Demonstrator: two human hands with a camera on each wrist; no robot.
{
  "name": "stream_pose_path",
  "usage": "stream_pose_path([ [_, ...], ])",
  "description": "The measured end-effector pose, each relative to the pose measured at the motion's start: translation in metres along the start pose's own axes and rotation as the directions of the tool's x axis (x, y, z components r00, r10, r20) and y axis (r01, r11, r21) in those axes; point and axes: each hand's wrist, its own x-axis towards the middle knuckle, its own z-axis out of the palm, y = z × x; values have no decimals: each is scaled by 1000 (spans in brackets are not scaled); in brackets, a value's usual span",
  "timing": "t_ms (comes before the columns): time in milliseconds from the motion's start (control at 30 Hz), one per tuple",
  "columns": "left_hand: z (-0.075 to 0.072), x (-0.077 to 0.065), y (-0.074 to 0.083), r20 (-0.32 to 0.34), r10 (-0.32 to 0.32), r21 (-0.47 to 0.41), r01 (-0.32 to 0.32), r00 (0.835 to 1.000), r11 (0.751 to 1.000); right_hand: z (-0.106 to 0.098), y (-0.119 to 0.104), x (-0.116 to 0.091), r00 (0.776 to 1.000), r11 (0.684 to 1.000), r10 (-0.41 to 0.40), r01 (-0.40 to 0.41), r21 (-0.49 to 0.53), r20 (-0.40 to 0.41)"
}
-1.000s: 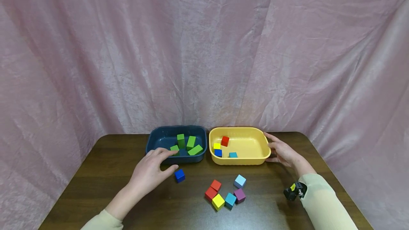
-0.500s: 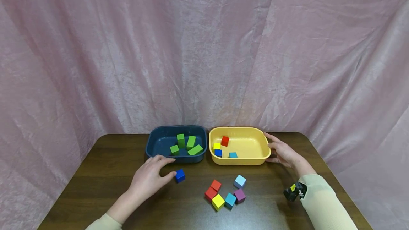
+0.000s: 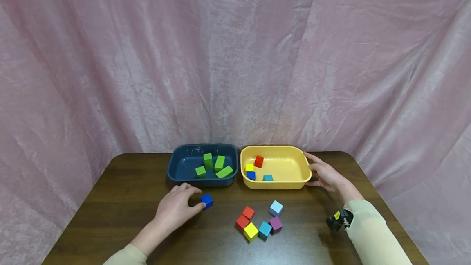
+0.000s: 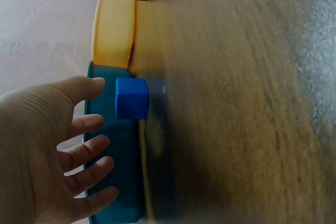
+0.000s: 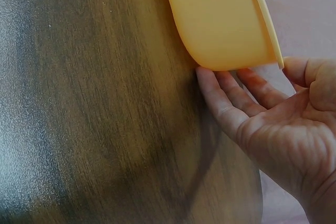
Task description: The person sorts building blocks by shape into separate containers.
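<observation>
My left hand (image 3: 177,207) hovers low over the table, thumb and fingers spread beside a loose blue cube (image 3: 207,201). In the left wrist view nothing sits between the fingers, and the blue cube (image 4: 132,98) lies beyond the thumb tip. My right hand (image 3: 328,176) touches the right end of a yellow tray (image 3: 290,185); in the right wrist view its extended fingers (image 5: 214,90) rest against the tray's end wall. Inside that tray lie a red cube (image 3: 259,162), a yellow one (image 3: 250,167), a blue one (image 3: 251,175) and a teal one (image 3: 268,178).
A dark blue tray (image 3: 184,181) with several green blocks (image 3: 219,163) stands left of the yellow one. In front lie two red cubes (image 3: 242,222), a yellow cube (image 3: 251,232), a teal cube (image 3: 264,230), a purple cube (image 3: 275,224) and a light blue cube (image 3: 276,208). A pink curtain (image 3: 235,60) hangs behind.
My left hand has drawn back from over the dark blue tray's front rim toward me, down beside the loose blue cube. The right hand has stayed at the yellow tray.
</observation>
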Motion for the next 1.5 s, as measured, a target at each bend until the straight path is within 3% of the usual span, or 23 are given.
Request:
stream_pose_path([
  [467, 12, 3, 0, 15, -16, 21, 15, 1000, 1000, 2, -1, -1, 1000, 1000, 4, -4, 4, 1],
  [1067, 18, 4, 0, 23, -43, 11, 43, 999, 999, 0, -1, 0, 1000, 1000, 0, 0, 0, 8],
  [1500, 20, 0, 1, -3, -24, 17, 24, 1000, 1000, 0, 0, 0, 1000, 1000, 10, -10, -7, -8],
])
